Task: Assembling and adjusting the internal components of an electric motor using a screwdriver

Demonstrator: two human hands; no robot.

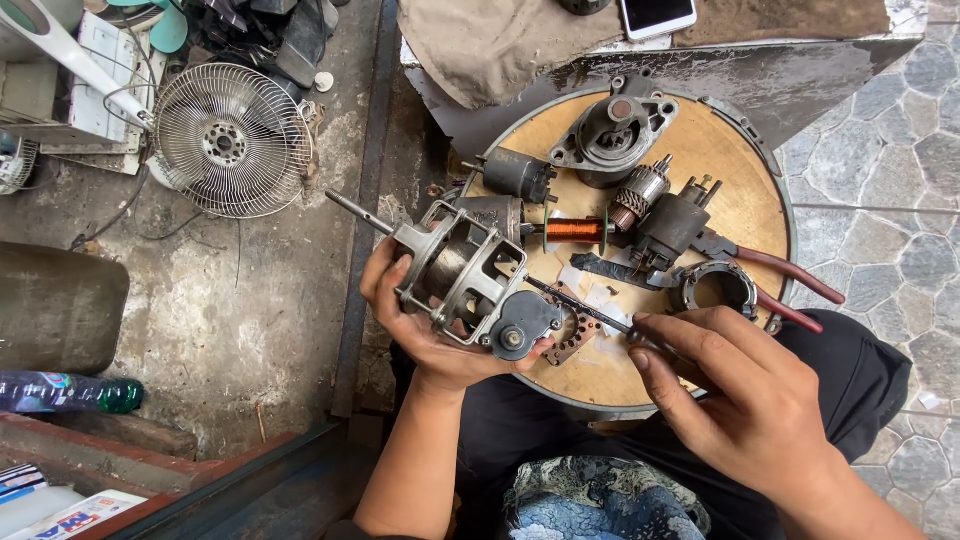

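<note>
My left hand (425, 330) grips a grey metal fan motor (465, 275) from below, its shaft pointing up and left. A round gear housing sits at the motor's lower right end. My right hand (745, 385) pinches a thin dark screwdriver (580, 305). The tool's tip reaches the motor near that housing. Both hands hover over the near edge of a round wooden board (735, 190) resting on my lap.
On the board lie a starter housing (615, 130), an armature (640, 190), a copper coil (573, 231), a solenoid (670, 228), a metal ring (718, 288) and red-handled pliers (790, 275). A fan grille (232, 140) and a plastic bottle (70, 392) lie on the floor at left. A phone (657, 15) lies at top.
</note>
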